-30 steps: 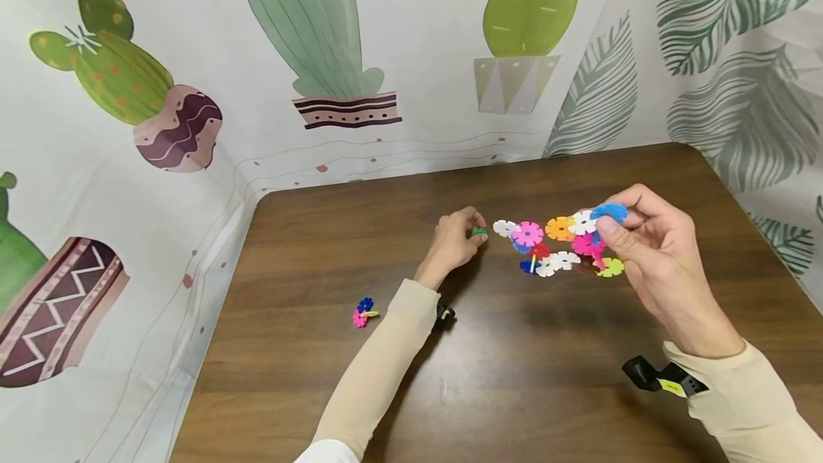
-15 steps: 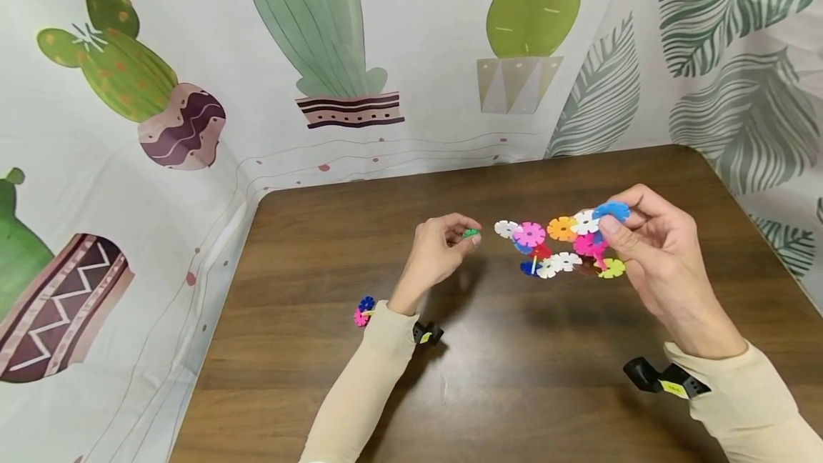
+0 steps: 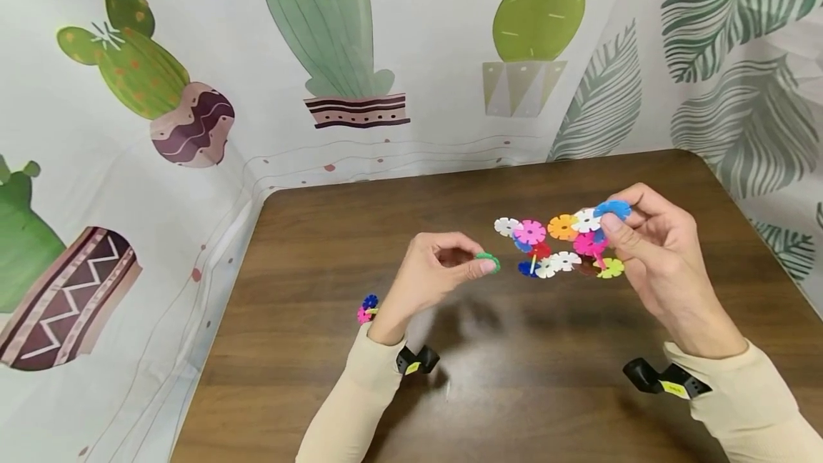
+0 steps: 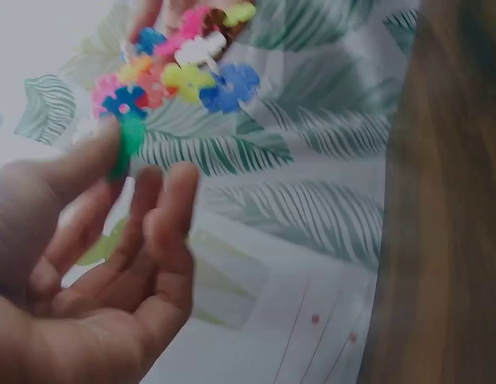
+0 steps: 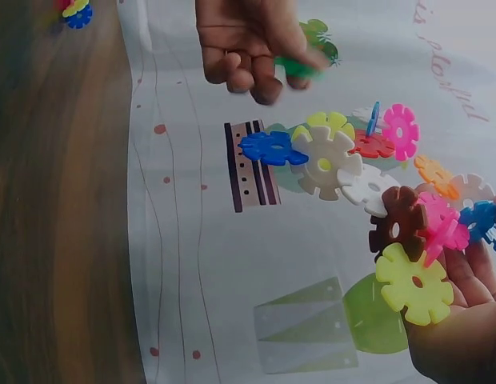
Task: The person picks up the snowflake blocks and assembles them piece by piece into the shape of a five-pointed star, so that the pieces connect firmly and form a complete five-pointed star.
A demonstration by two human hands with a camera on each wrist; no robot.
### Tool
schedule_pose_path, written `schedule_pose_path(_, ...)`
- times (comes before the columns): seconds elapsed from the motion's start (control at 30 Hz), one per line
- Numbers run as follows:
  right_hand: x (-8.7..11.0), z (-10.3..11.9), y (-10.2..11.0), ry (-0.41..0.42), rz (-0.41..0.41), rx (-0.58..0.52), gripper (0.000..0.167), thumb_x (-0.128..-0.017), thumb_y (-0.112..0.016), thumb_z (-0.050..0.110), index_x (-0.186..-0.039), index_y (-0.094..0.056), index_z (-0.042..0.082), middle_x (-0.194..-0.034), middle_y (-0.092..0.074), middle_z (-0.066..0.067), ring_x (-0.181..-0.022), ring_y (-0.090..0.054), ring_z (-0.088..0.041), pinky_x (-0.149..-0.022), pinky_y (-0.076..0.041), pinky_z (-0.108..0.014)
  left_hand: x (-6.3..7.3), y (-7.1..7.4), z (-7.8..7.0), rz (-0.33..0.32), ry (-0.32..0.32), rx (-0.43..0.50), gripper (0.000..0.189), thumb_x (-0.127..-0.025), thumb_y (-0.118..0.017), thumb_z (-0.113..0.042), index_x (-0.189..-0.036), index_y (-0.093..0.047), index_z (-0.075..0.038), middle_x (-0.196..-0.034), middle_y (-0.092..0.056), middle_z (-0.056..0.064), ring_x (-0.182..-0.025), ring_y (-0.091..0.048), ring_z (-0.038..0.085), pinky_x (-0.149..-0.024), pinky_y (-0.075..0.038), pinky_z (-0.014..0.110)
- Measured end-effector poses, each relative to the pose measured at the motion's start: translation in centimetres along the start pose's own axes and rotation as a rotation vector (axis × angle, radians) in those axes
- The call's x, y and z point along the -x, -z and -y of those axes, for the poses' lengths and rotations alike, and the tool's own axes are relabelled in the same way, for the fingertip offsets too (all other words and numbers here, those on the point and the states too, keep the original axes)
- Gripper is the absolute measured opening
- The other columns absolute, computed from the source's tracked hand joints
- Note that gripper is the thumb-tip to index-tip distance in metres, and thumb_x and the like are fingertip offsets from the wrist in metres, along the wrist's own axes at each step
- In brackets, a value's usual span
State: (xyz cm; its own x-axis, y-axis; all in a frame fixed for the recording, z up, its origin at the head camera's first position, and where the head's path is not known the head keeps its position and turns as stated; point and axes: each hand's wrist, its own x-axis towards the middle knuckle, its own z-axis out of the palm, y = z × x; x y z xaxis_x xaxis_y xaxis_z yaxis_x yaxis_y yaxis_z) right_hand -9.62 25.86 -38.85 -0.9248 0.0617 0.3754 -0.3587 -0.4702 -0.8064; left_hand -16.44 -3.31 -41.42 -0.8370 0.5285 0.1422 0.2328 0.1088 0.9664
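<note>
Between thumb and forefinger, my left hand (image 3: 432,274) pinches a green notched flower disc (image 3: 489,261) above the table. My right hand (image 3: 662,256) grips a chain of interlocked flower discs (image 3: 564,228) by its blue disc (image 3: 613,210). White, pink, orange, red, brown, yellow-green and blue pieces make up this chain, which is held in the air. Its white end disc (image 3: 506,227) lies a short way up and right of the green one. In the right wrist view the yellow-green disc (image 5: 414,283) and brown disc (image 5: 398,225) hang beside the right palm.
A small cluster of joined blue, pink and yellow discs (image 3: 364,311) lies on the brown table (image 3: 308,249) beside the left wrist. Behind the table hangs a cloth (image 3: 437,41) printed with cacti and leaves. Each wrist wears a black camera (image 3: 643,375).
My left hand has lifted the green disc off the table, come back toward the body, then moved right toward the chain. The right hand has stayed nearly still with the chain.
</note>
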Motion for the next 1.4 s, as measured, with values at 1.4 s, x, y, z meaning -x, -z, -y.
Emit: schedule_pose_path(1.4, 0.7, 0.5, -2.9, -0.016, 0.076, 0.330, 0.045, -0.098, -0.053, -0.017, -0.139, -0.054, 0.000, -0.124, -0.074, -0.007, -0.112, -0.071, -0.015, -0.100, -0.057, -0.019, 0.3, -2.6, -2.3, -0.116, -0.270, 0.147, 0.013, -0.084, -0.088, 0.003, -0.095, -0.081, 0.007, -0.099, -0.072, 0.023, -0.098, -0.066, 0.010, -0.080, -0.059, 0.019)
